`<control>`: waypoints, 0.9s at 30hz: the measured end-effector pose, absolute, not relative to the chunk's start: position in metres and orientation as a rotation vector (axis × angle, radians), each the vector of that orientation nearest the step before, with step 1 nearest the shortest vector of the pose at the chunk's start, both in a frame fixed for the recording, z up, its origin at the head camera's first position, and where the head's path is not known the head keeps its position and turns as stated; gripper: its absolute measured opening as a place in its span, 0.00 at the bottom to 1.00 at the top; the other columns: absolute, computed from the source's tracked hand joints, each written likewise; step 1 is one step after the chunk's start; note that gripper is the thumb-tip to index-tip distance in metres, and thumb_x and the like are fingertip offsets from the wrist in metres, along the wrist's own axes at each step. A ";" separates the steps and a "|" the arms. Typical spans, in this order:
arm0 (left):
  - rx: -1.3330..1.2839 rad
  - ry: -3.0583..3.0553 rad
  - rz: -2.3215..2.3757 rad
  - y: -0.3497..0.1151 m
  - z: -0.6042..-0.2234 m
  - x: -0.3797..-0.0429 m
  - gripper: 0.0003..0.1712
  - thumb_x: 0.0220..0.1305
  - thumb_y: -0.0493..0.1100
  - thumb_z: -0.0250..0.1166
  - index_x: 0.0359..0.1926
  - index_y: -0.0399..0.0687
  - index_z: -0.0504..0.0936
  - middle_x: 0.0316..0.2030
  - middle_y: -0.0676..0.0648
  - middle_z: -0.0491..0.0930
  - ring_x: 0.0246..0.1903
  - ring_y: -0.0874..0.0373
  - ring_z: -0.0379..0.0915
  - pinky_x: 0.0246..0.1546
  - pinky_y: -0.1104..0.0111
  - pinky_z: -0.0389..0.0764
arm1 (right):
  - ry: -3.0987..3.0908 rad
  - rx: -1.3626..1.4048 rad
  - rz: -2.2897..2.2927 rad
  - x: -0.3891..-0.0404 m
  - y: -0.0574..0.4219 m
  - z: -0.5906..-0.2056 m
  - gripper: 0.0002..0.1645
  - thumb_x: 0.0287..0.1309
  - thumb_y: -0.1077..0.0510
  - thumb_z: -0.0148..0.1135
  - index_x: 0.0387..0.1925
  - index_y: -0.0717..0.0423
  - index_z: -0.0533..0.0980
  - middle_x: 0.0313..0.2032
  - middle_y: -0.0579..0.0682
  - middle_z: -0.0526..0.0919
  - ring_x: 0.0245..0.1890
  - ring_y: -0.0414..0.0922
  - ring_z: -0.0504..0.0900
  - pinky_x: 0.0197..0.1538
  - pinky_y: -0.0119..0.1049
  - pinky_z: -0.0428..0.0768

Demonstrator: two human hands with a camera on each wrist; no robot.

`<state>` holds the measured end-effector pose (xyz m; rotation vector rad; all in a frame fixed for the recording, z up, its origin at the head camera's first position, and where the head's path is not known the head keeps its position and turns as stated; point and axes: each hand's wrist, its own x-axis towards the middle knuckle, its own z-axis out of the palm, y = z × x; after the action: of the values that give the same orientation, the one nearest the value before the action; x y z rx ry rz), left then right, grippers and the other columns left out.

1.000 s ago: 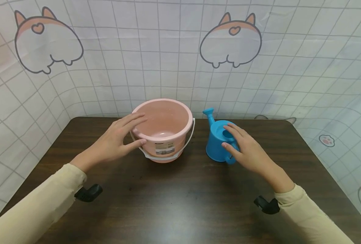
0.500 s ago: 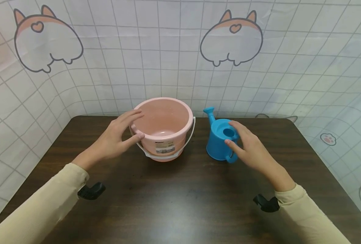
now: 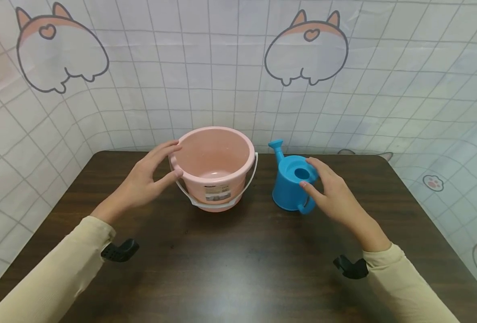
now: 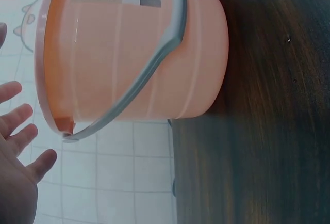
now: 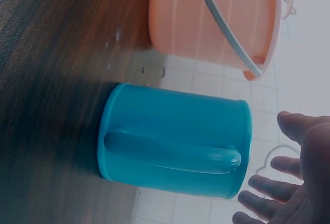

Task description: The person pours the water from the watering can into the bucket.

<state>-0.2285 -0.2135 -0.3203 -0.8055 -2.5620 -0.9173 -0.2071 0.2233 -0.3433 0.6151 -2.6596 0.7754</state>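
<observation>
On my cameras, a pink bucket point(image 3: 214, 152) and a blue watering can point(image 3: 288, 190) are standing upright on the brown table point(image 3: 226, 264).
At the left, I see the left hand point(image 3: 141, 179) beside the bucket's rim, apart from it, fingers spread and gripping nothing. Next is the bucket, its pale handle point(image 3: 212, 206) hanging at the front, under a label point(image 3: 217, 193). Then comes the can, near the bucket but not touching, its spout point(image 3: 278, 151) leaning up to the left. Farthest right, the right hand point(image 3: 337, 195) is close by the can's top, fingers loosely stretched, holding nothing; whether a fingertip touches, I cannot tell.
</observation>
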 end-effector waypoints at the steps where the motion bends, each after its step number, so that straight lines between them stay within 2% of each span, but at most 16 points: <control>1: -0.801 -2.557 -0.926 -0.214 -0.321 -0.229 0.33 0.65 0.49 0.64 0.70 0.57 0.65 0.72 0.50 0.60 0.72 0.50 0.54 0.66 0.45 0.60 | -2.667 0.610 0.782 -0.207 0.223 -0.344 0.37 0.66 0.53 0.59 0.70 0.62 0.58 0.69 0.63 0.63 0.68 0.62 0.65 0.64 0.62 0.66; 11: -0.809 -2.496 -0.954 -0.217 -0.327 -0.232 0.33 0.65 0.45 0.64 0.70 0.54 0.65 0.69 0.46 0.64 0.70 0.49 0.58 0.67 0.48 0.61 | -2.690 0.572 0.817 -0.207 0.223 -0.346 0.36 0.66 0.54 0.58 0.70 0.59 0.58 0.69 0.62 0.63 0.67 0.62 0.65 0.64 0.62 0.66; 19: -0.817 -2.486 -0.963 -0.218 -0.331 -0.235 0.31 0.67 0.44 0.62 0.69 0.49 0.66 0.68 0.45 0.66 0.68 0.47 0.61 0.62 0.48 0.67 | -2.691 0.544 0.819 -0.207 0.224 -0.348 0.36 0.66 0.53 0.58 0.70 0.60 0.58 0.69 0.62 0.63 0.68 0.62 0.64 0.65 0.63 0.64; 22: -0.812 -2.485 -0.974 -0.219 -0.332 -0.235 0.31 0.67 0.44 0.61 0.69 0.46 0.66 0.68 0.44 0.65 0.69 0.45 0.60 0.63 0.45 0.65 | -2.699 0.522 0.823 -0.206 0.224 -0.348 0.36 0.67 0.53 0.58 0.70 0.60 0.58 0.69 0.63 0.63 0.68 0.63 0.63 0.65 0.64 0.64; 27: -0.780 -2.511 -1.005 -0.218 -0.334 -0.236 0.31 0.69 0.46 0.60 0.70 0.47 0.65 0.70 0.44 0.63 0.71 0.45 0.55 0.67 0.44 0.58 | -2.690 0.500 0.841 -0.206 0.225 -0.351 0.36 0.67 0.52 0.57 0.71 0.60 0.58 0.69 0.63 0.62 0.69 0.63 0.62 0.65 0.65 0.63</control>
<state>-0.2357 -0.2178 -0.3338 -0.7802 -2.5110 -1.0045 -0.2057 0.2251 -0.3509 0.4997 -2.6902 0.8412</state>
